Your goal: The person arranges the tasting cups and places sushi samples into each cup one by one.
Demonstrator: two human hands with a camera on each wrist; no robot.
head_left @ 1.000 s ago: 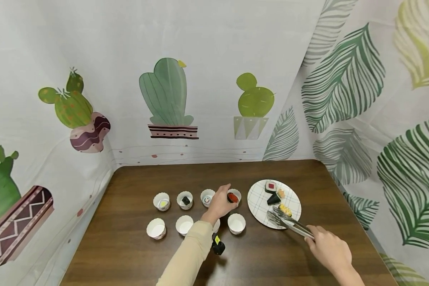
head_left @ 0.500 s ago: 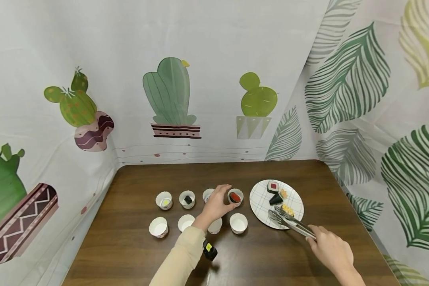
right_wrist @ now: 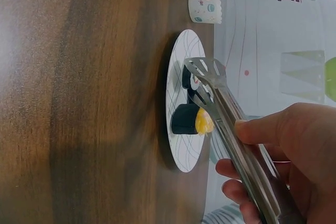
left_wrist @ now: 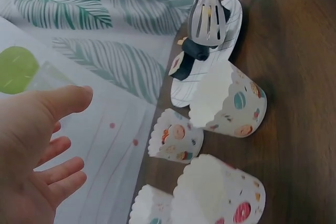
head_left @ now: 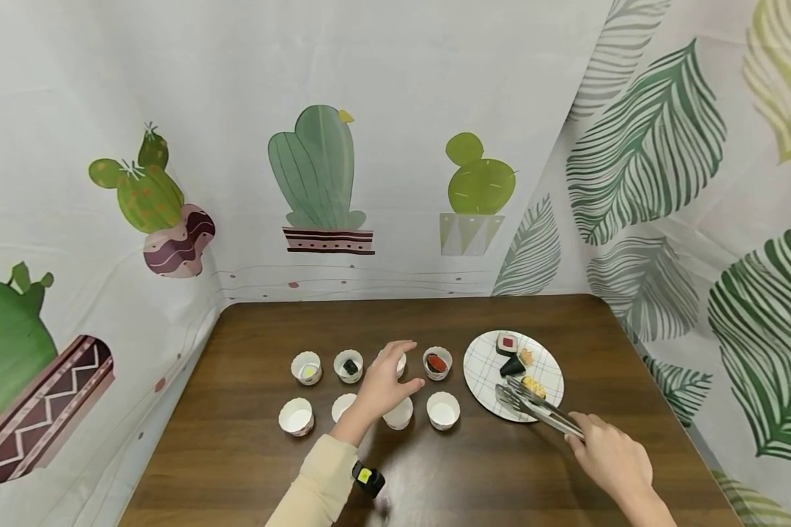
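My left hand (head_left: 380, 386) hangs over the paper cups with its fingers spread and nothing in them. To its right, a red-topped sushi piece (head_left: 437, 363) lies in a back-row cup (head_left: 438, 376). The right hand (head_left: 609, 455) grips metal tongs (right_wrist: 236, 124), thumb along one arm. Their slotted tips overlap the round checked plate (head_left: 478, 375) near a corn-topped sushi roll (right_wrist: 186, 119). Also on that plate are a dark hand-roll cone (head_left: 512, 367), a roll with a red centre (head_left: 507, 344) and a small orange piece (head_left: 526, 357).
White scalloped cups stand in two rows. One at the back left holds a yellow-topped piece (head_left: 308, 372); beside it another holds a black piece (head_left: 350, 367). A front-row cup (head_left: 443, 411) stands nearest the plate. Printed cloth (head_left: 395, 146) hangs behind the wooden table (head_left: 501, 483).
The left hand has let go of the red-topped sushi piece, which now lies in its cup, and has drawn back to the left. The right hand and tongs stay over the plate.
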